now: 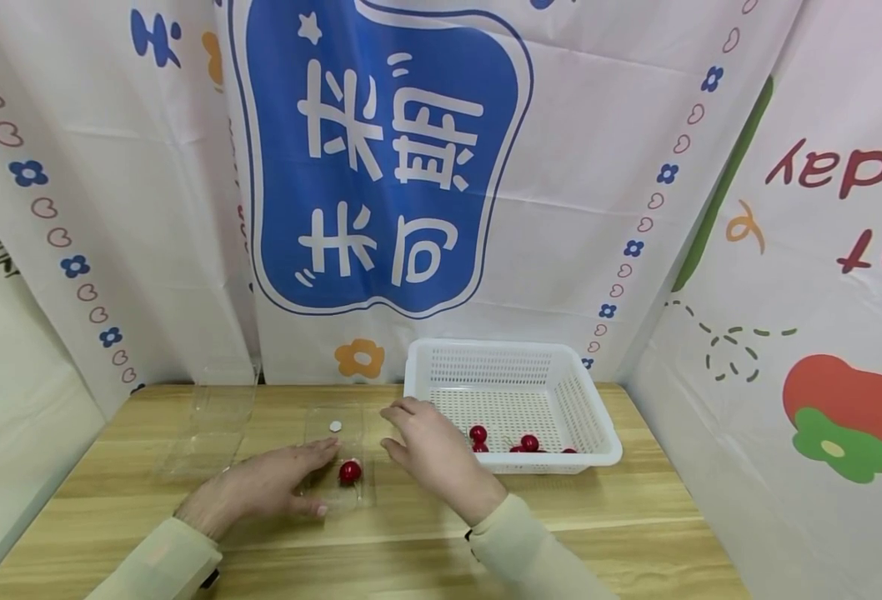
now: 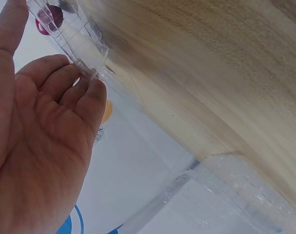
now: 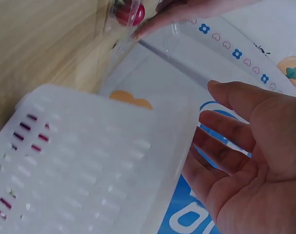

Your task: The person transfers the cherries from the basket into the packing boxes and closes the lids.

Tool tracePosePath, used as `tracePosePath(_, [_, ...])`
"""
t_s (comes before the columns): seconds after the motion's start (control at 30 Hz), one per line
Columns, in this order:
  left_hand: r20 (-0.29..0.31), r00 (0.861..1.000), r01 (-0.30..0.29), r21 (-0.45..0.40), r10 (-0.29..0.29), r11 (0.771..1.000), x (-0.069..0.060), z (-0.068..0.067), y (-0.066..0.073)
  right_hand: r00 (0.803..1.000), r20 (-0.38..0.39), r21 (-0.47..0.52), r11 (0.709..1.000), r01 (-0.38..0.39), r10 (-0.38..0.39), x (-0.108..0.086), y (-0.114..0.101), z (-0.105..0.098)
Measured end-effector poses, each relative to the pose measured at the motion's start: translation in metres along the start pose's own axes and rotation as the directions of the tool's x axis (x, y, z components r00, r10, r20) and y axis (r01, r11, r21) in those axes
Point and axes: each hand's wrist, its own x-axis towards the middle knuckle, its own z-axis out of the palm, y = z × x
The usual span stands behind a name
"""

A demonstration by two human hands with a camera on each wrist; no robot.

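Neither left grip [image 1: 261, 483], touching the clear box [image 1: 351, 427], nor right grip [image 1: 441, 454], near the desk's [image 1: 621, 533] back-edge basket [image 1: 591, 458], held anything; both looked relaxed.

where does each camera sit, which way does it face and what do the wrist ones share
Head: on the person's head, facing forward and down at table, tray and basket; left hand, right hand and sleeves show.
Left wrist: on that wrist, facing tray and backdrop; left hand shows.
Right wrist: on that wrist, facing basket and backdrop; right hand and part of left hand show.
Wrist views share: the cherry by the left hand, and backdrop.
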Motion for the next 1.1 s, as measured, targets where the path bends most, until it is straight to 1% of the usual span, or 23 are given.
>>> tracePosePath(0.07, [0.003,1.000,0.011,-0.009,-0.011,1.000,0.000,0.000,0.000,1.000,-0.003,0.010,1.000,-0.009,0.009,-0.001,0.006,-0.003])
tracePosePath(0.3, [0.008,1.000,0.014,-0.013,-0.014,1.000,0.000,0.002,0.000,0.999,-0.017,0.007,1.000,-0.027,0.027,-0.006,0.027,-0.011])
tracePosePath(0.6, [0.007,1.000,0.018,-0.010,-0.018,1.000,0.000,0.002,0.000,0.996,0.016,0.040,0.995,-0.090,0.090,-0.018,0.057,-0.018])
tracePosePath(0.73, [0.009,1.000,0.020,-0.008,-0.020,1.000,0.000,0.002,0.000,0.992,0.031,0.047,0.991,-0.127,0.125,-0.024,0.069,-0.021])
tracePosePath(0.9, [0.009,1.000,0.024,-0.006,-0.024,1.000,0.000,0.002,0.000,0.986,0.047,0.031,0.986,-0.162,0.160,-0.031,0.081,-0.024])
tracePosePath(1.1, [0.010,1.000,0.028,-0.011,-0.028,1.000,0.000,0.002,0.000,0.973,0.072,0.008,0.975,-0.221,0.220,-0.039,0.098,-0.030])
